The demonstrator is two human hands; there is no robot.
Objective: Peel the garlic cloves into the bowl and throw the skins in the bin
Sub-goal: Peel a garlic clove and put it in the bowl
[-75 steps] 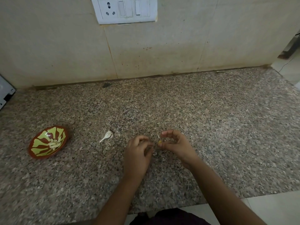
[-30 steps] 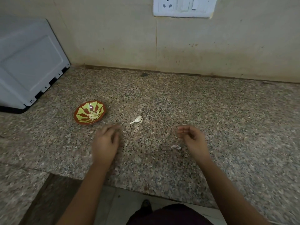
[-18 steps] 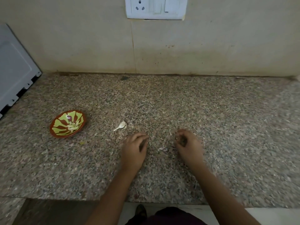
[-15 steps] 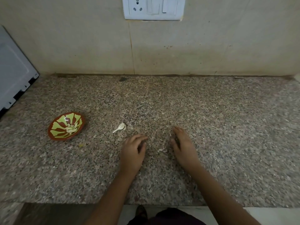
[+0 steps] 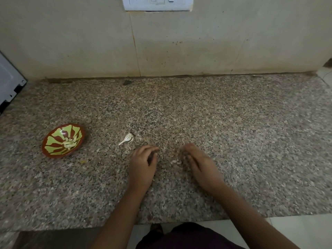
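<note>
At the far left edge of the surface (image 5: 251, 141), a corner of a white appliance (image 5: 9, 83) juts into view. Towards the front left corner sits the red bowl (image 5: 52, 141) with green stripes, well apart from our hands, and pale peeled garlic cloves (image 5: 69, 142) are heaped in its middle. Between the bowl and our left hand (image 5: 143, 166) a white garlic piece (image 5: 127, 138) with a thin stalk lies alone on the stone. We cannot tell whether it is a clove or an empty skin. Our left hand is near the middle of the front edge, its fingers loosely curved and relaxed, gripping nothing we can see. Just right of it lie a few scraps of garlic skin (image 5: 176, 161), right beside the fingers of our right hand (image 5: 199, 166). That hand lies flat and open, slightly blurred. On the wall behind, a white switch plate (image 5: 156, 3) sits at the top.
</note>
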